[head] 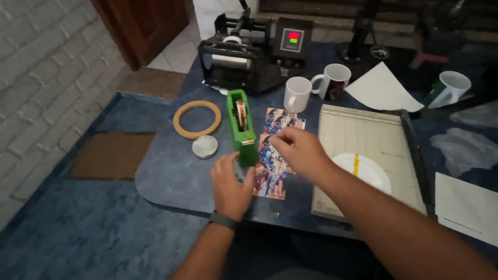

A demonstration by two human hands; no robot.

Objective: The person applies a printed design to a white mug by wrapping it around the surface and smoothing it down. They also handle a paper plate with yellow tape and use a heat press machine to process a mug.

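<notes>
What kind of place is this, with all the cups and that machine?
Probably a small home workshop for printing pictures on mugs. A mug press sits at the back, plain white mugs wait beside it, and the left hand and right hand reach over a colourful printed sheet by a green tape dispenser.

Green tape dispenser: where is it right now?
Head view, centre-left of the table: the green tape dispenser stands between the tan ring and the printed sheet, its near end against the left hand.
</notes>
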